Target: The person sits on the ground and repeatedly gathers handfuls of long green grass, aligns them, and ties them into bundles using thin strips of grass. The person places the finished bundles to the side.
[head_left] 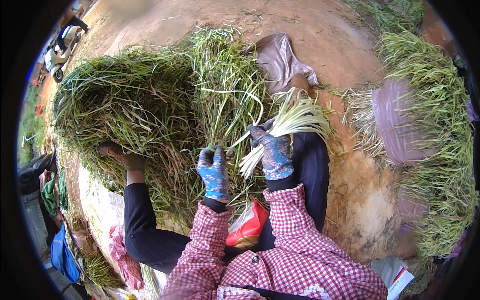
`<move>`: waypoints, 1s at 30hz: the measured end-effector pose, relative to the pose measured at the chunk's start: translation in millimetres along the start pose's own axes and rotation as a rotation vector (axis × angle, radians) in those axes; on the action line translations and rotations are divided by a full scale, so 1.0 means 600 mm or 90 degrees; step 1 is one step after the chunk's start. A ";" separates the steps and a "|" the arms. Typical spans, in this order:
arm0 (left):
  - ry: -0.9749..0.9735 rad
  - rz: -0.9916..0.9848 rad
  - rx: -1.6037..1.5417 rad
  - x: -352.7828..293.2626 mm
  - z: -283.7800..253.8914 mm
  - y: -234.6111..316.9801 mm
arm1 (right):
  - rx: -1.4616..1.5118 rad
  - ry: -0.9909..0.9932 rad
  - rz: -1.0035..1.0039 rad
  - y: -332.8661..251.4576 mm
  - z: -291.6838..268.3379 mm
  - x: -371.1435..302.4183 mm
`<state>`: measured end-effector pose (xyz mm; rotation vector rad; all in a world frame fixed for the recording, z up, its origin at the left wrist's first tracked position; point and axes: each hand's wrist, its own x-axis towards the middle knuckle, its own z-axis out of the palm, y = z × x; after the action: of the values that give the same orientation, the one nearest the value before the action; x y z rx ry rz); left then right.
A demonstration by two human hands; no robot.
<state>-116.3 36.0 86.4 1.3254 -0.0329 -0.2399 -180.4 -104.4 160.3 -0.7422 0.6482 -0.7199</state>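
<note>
My right hand, in a blue flowered glove with dark fingertips, is closed around a bundle of pale, whitish-green stalks. The stalk ends stick out below the fist and the tips fan out to the upper right. One long stalk curls loosely up and left from this hand. My left hand, gloved alike, is just to the left with its fingertips pinched together. A scrap of green leaf shows at those fingertips. Both hands are in front of a big heap of long green stalks.
My dark-trousered legs spread around the heap's near side. A red bag lies between them. Beyond my right foot is a greyish-purple plastic sheet. More greens and a purple wrap line the right. A scooter stands far left.
</note>
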 end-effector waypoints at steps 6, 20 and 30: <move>0.303 -0.146 0.409 0.182 -0.304 -0.065 | 0.111 0.027 -0.020 -0.013 -0.038 0.028; -0.720 -0.259 0.041 0.082 0.067 0.072 | 0.003 -0.119 0.038 -0.004 -0.005 0.003; -0.183 -0.208 -0.298 0.010 0.150 0.092 | -0.222 -0.003 -0.044 -0.004 -0.009 0.013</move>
<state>-116.1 -38.9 160.8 0.8175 -0.0016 -0.6728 -180.4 -113.7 156.8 -1.0907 0.7564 -0.6759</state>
